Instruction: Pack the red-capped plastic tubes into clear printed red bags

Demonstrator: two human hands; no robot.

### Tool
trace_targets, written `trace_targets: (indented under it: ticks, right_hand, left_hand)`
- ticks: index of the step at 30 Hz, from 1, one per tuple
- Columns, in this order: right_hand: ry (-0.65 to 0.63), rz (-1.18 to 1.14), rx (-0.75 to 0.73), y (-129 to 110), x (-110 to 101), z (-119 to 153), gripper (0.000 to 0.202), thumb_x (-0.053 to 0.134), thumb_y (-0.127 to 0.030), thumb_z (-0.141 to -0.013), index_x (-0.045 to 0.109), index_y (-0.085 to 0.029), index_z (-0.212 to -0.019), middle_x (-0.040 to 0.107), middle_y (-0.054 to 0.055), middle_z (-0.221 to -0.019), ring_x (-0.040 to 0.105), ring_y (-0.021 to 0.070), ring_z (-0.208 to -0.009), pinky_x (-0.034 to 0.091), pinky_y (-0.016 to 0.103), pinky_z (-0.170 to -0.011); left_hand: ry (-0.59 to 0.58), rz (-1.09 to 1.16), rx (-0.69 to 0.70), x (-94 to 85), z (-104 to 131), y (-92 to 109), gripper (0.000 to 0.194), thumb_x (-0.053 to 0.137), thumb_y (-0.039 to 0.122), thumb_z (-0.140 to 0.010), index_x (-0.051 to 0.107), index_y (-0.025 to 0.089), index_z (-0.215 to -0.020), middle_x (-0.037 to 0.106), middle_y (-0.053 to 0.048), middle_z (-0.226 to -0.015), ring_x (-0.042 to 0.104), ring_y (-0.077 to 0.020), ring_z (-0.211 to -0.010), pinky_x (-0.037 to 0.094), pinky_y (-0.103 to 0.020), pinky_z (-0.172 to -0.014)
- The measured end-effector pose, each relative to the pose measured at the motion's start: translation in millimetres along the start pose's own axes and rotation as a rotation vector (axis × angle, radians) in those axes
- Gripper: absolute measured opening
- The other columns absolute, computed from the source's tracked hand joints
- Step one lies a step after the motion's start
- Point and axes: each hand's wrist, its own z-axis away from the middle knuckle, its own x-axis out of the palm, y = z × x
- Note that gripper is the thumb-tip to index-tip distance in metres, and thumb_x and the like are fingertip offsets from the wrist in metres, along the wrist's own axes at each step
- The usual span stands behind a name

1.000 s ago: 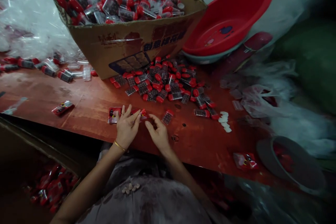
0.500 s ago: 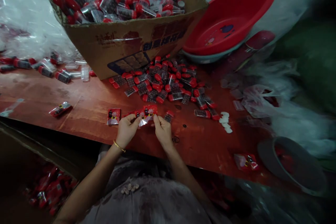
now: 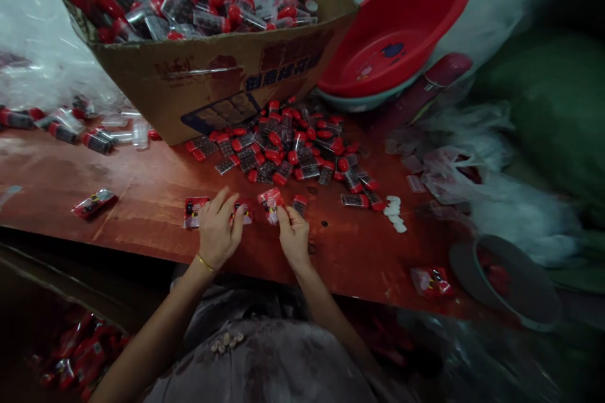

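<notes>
Hands (image 3: pixel 216 233) apart now — packet (image 3: pixel 270 201) in right, box (image 3: pixel 155 97) full of tubes (image 3: pixel 208 19)

Illumination is dim overall. Upper left is brightest: glare on clear plastic (image 3: pixel 42 82), soft sheen on the tabletop (image 3: pixel 155 170) below. Lower left and upper right corners lie in shadow. Right edge appears stretched, smeared; left hand (image 3: pixel 217 236) slightly blurred.

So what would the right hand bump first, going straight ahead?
The right hand, holding a shiny red plastic packet, would likely meet the heap of clear red-capped plastic tubes first; depth is unclear.
</notes>
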Motion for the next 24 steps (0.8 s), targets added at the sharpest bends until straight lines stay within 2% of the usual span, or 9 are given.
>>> trace_targets:
  ticks: [2,4,7,10,12,15,18,21,24]
  right_hand:
    - [-0.041,-0.058,0.019,-3.3,2.1,1.4,0.031,0.045,-0.041,-0.086,0.054,-0.018,-0.068,0.050,-0.003,-0.059,0.045,0.0103,-0.055,0.036,0.022,-0.055]
    - [-0.089,-0.092,0.025,-6.8,6.4,4.4,0.030,0.044,-0.040,-0.087,0.054,-0.018,-0.070,0.050,-0.003,-0.059,0.045,0.0102,-0.054,0.037,0.022,-0.055]
    - [-0.146,-0.049,-0.001,-9.1,10.4,9.9,0.033,0.043,-0.041,-0.088,0.052,-0.019,-0.065,0.047,-0.004,-0.055,0.043,0.0098,-0.052,0.035,0.021,-0.052]
    - [-0.162,0.095,-0.050,-7.9,2.0,10.7,0.037,0.034,-0.041,-0.092,0.054,-0.019,-0.069,0.053,-0.002,-0.061,0.049,0.0117,-0.058,0.038,0.023,-0.057]
    - [-0.085,0.311,-0.114,-5.7,-10.3,6.1,0.036,0.033,-0.042,-0.092,0.059,-0.018,-0.085,0.061,0.004,-0.078,0.055,0.0158,-0.072,0.042,0.027,-0.067]
    - [0.081,0.762,-0.127,1.1,-28.6,-5.8,0.048,0.053,-0.050,-0.080,0.056,-0.012,-0.110,0.060,0.017,-0.102,0.054,0.0267,-0.090,0.042,0.037,-0.076]
    - [0.058,1.010,-0.104,11.9,-38.7,-15.1,0.049,0.059,-0.039,-0.077,0.056,-0.008,-0.115,0.060,0.021,-0.102,0.054,0.0307,-0.091,0.042,0.039,-0.075]
    - [0.008,0.907,-0.151,19.1,-46.1,-14.1,0.031,0.047,-0.023,-0.082,0.060,-0.010,-0.106,0.065,0.017,-0.093,0.058,0.0257,-0.086,0.044,0.036,-0.075]
    - [-0.049,0.532,-0.112,13.4,-58.1,0.3,0.026,0.040,-0.027,-0.085,0.060,-0.014,-0.098,0.066,0.008,-0.075,0.060,0.0181,-0.067,0.047,0.031,-0.066]
  left_hand:
    - [-0.095,0.319,-0.133,0.5,3.6,4.8,0.033,0.052,0.040,-0.083,0.069,0.015,-0.095,0.069,-0.012,-0.097,0.061,-0.0234,-0.090,0.044,-0.037,-0.086]
    - [-0.196,0.664,-0.343,4.2,5.3,11.9,0.033,0.062,0.045,-0.074,0.071,0.015,-0.087,0.070,-0.007,-0.080,0.062,-0.0178,-0.072,0.047,-0.029,-0.070]
    - [-0.172,0.988,-0.609,10.6,3.9,21.7,0.037,0.075,0.044,-0.058,0.071,0.014,-0.079,0.066,-0.001,-0.064,0.053,-0.0098,-0.051,0.041,-0.021,-0.051]
    - [-0.110,1.069,-0.728,12.0,0.3,25.3,0.035,0.080,0.041,-0.050,0.066,0.013,-0.063,0.057,0.003,-0.050,0.044,-0.0053,-0.043,0.035,-0.018,-0.043]
    - [-0.095,1.115,-0.802,10.4,-2.0,24.6,0.037,0.083,0.041,-0.045,0.061,0.013,-0.057,0.054,0.005,-0.047,0.044,-0.0041,-0.041,0.034,-0.017,-0.042]
    - [-0.125,1.227,-0.928,7.8,-3.6,23.3,0.043,0.084,0.042,-0.040,0.059,0.013,-0.059,0.056,0.005,-0.049,0.048,-0.0043,-0.042,0.036,-0.016,-0.043]
    - [-0.200,1.315,-1.028,6.8,-3.0,24.0,0.044,0.085,0.042,-0.042,0.059,0.014,-0.062,0.057,0.004,-0.050,0.050,-0.0056,-0.042,0.039,-0.016,-0.043]
    - [-0.222,1.344,-1.079,6.3,-1.6,25.2,0.041,0.084,0.040,-0.046,0.058,0.015,-0.064,0.057,0.004,-0.051,0.052,-0.0066,-0.043,0.040,-0.017,-0.043]
    - [-0.241,1.348,-1.096,4.3,-0.5,26.1,0.035,0.082,0.039,-0.054,0.059,0.015,-0.066,0.059,0.003,-0.053,0.054,-0.0076,-0.045,0.042,-0.019,-0.043]
